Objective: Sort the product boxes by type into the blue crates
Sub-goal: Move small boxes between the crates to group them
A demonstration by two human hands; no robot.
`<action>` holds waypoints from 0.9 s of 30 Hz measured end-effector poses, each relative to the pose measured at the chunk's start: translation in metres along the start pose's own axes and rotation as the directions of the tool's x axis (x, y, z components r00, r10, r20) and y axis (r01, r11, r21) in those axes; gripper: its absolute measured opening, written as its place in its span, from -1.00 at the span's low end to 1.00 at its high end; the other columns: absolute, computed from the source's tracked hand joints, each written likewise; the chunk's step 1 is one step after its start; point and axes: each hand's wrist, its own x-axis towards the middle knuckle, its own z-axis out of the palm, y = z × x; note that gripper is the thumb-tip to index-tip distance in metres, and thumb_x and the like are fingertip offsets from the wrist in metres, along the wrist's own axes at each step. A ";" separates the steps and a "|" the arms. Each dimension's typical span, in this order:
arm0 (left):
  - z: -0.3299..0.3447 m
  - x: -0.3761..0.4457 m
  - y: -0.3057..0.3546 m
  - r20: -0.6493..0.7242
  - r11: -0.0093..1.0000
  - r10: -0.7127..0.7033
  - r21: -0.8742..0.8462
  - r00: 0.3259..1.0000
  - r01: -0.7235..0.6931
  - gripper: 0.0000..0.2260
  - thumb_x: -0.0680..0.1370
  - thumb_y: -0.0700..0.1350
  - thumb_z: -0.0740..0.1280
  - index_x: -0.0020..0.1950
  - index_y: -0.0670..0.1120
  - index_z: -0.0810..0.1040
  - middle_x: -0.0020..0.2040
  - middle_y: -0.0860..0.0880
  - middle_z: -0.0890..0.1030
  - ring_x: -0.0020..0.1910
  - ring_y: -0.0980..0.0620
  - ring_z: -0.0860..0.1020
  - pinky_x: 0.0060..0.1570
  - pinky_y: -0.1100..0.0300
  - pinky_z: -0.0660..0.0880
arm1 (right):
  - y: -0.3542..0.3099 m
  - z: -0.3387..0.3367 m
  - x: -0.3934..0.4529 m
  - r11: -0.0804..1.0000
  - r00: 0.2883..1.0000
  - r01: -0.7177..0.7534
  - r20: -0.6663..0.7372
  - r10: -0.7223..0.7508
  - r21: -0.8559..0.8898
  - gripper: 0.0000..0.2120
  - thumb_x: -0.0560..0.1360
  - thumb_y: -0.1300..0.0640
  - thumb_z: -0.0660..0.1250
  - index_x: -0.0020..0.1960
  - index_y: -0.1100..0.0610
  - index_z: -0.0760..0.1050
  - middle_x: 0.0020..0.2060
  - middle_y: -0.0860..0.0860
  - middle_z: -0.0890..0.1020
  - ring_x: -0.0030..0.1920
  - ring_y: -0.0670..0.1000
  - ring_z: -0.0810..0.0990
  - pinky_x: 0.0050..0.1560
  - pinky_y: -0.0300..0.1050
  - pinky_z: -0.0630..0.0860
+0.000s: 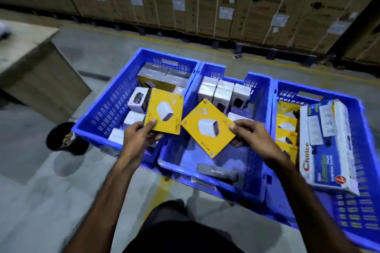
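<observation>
Got one yellow box in each hand right now. My left hand (137, 136) pinches the first yellow box (163, 113) by its bottom edge, thumb on the front face, holding it over the left crate (115, 107) at about 11 o'clock from me. My right hand (254, 137) grips the second yellow box (208, 128) at its right corner, tilted like a diamond over the middle crate (258, 107) at 12 o'clock. Both boxes are bright yellow with a white charger pictured on the front. The left crate has white and grey boxes (138, 98), the middle one has a cluster of white boxes (223, 93) at its far end, and the right crate (362, 121) at 2 o'clock holds more yellow boxes (286, 123) plus a big white and blue package (327, 146).
</observation>
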 end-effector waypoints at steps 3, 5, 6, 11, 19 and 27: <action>-0.031 0.003 0.010 -0.112 0.997 -0.061 -0.047 0.992 0.056 -0.80 0.58 -0.16 0.47 -0.04 -0.30 0.58 -0.24 -0.19 0.68 -0.34 -0.11 0.68 -0.30 0.14 0.65 | -0.005 0.033 0.011 0.983 0.998 -0.066 0.020 0.063 0.170 -0.82 0.63 0.14 0.37 0.15 0.23 0.63 -0.26 0.11 0.64 -0.40 0.03 0.61 -0.31 -0.15 0.62; -0.051 0.011 0.019 -0.165 0.998 -0.056 -0.015 0.985 0.054 -0.71 0.56 -0.13 0.49 0.08 -0.35 0.60 -0.19 -0.26 0.67 -0.34 -0.15 0.67 -0.32 0.13 0.61 | -0.015 0.054 0.020 0.969 0.996 -0.089 0.030 0.084 0.231 -0.83 0.64 0.13 0.36 0.19 0.16 0.61 -0.29 0.06 0.62 -0.43 0.04 0.61 -0.35 -0.13 0.60; -0.058 0.015 0.023 -0.177 0.999 -0.049 0.004 0.983 0.051 -0.70 0.56 -0.12 0.50 0.08 -0.36 0.60 -0.20 -0.28 0.67 -0.34 -0.16 0.66 -0.32 0.13 0.62 | -0.021 0.063 0.025 0.967 0.996 -0.090 0.028 0.086 0.238 -0.83 0.64 0.12 0.37 0.19 0.15 0.61 -0.30 0.03 0.61 -0.45 0.04 0.60 -0.37 -0.13 0.60; -0.069 0.069 0.057 -0.236 0.966 0.095 0.256 0.967 -0.032 -0.73 0.50 -0.07 0.55 -0.20 -0.21 0.56 -0.36 -0.22 0.63 -0.52 -0.11 0.62 -0.34 0.02 0.65 | -0.057 0.105 0.069 0.987 0.995 -0.082 -0.039 0.088 0.138 -0.80 0.59 0.06 0.43 0.14 0.15 0.60 -0.26 0.05 0.61 -0.49 0.02 0.58 -0.38 -0.12 0.58; -0.052 0.206 0.080 -0.092 0.803 0.105 0.595 0.990 -0.031 -0.55 0.27 0.17 0.56 -0.22 -0.17 0.51 -0.27 -0.18 0.72 -0.43 -0.11 0.70 -0.26 -0.13 0.70 | -0.094 0.184 0.181 0.905 0.978 -0.111 -0.206 0.027 -0.410 -0.70 0.35 -0.11 0.39 -0.05 0.08 0.62 -0.42 0.06 0.71 -0.35 0.10 0.73 -0.12 0.07 0.72; -0.051 0.251 0.047 0.014 0.846 -0.183 0.512 0.983 0.150 -0.73 0.50 -0.22 0.51 -0.16 -0.13 0.41 -0.11 -0.22 0.65 -0.19 -0.15 0.68 -0.09 -0.19 0.70 | -0.068 0.240 0.227 0.820 0.938 -0.276 -0.325 0.118 -0.501 -0.62 0.40 -0.01 0.38 0.18 0.10 0.60 0.03 0.13 0.69 0.03 0.22 0.65 0.01 -0.04 0.57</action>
